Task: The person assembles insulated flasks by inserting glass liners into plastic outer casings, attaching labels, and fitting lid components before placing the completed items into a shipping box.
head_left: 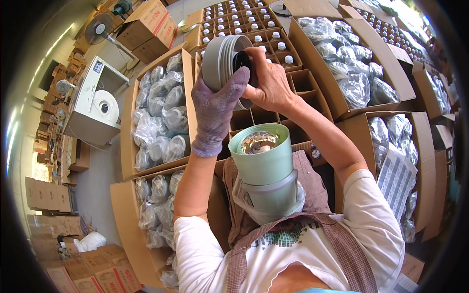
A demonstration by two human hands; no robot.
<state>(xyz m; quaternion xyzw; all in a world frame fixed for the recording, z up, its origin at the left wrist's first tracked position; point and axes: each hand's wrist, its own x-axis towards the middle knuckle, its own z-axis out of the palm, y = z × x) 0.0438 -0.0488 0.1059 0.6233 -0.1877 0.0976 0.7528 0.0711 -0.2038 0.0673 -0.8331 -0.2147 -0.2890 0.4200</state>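
Note:
A wide grey screw lid (215, 62) with ridged threads is raised in front of me, turned on its side. My left hand (215, 107), in a greyish-purple glove, is closed round it from below. Bare, my right hand (271, 84) grips the lid's open side, its fingers at a black part (241, 60) inside; their tips are partly hidden. Below, a mint-green insulated jar (264, 168) stands uncapped against my lap with a shiny mirrored interior. A grey band rings its middle, and a clear plastic bag (244, 195) wraps its lower part.
Cartons of plastic-wrapped items stand left (159, 110) and right (344, 63). Ahead, a divided carton (244, 24) holds several white-capped bottles. A printed sheet (398, 178) lies on the right carton. A white machine (95, 97) and a fan (99, 28) stand far left.

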